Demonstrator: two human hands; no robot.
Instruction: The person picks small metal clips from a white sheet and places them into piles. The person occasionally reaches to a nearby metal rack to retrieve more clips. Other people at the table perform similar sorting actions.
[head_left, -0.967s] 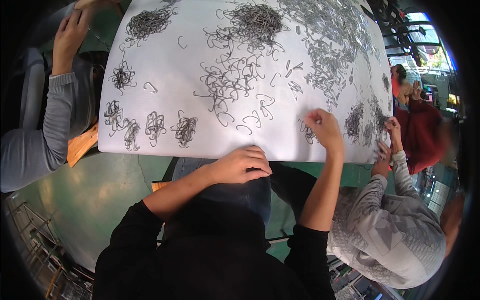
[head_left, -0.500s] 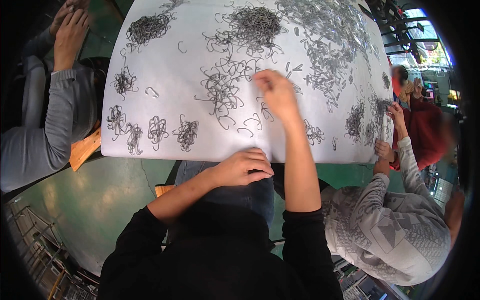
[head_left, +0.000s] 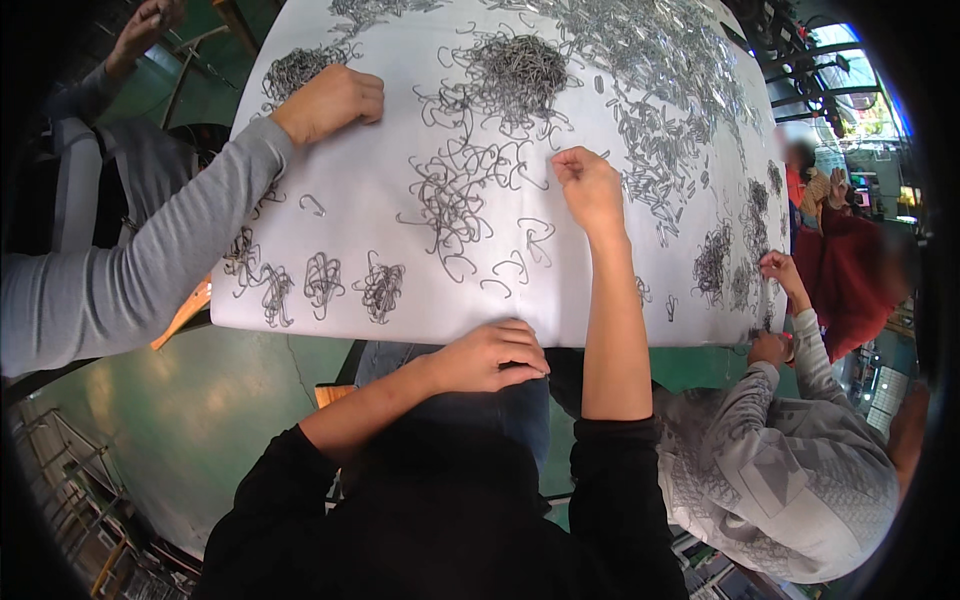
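My left hand (head_left: 493, 357) rests at the table's near edge, thumb and fingers drawn together. Whatever lies inside that grip, if anything, is hidden. Over the middle right of the white table (head_left: 350, 200), my right hand (head_left: 592, 192) has its thumb and forefinger pinched, and I cannot make out anything between them. Left of it spreads a loose group of bent wire hooks (head_left: 448, 190), with a denser heap of hooks (head_left: 520, 75) beyond. Beyond and right of my right hand lie many small grey metal pieces (head_left: 650, 135).
Small bunches of hooks (head_left: 380, 287) line the near left edge. A person's grey-sleeved arm (head_left: 190, 230) reaches across the left side, its hand (head_left: 335, 100) by another heap. At right, a co-worker's hand (head_left: 785, 275) is beside further wire bunches (head_left: 712, 258).
My right hand has moved slightly right, away from the loose hooks. At the left, the grey-sleeved arm has swung in over the table. My left hand has stayed at the edge.
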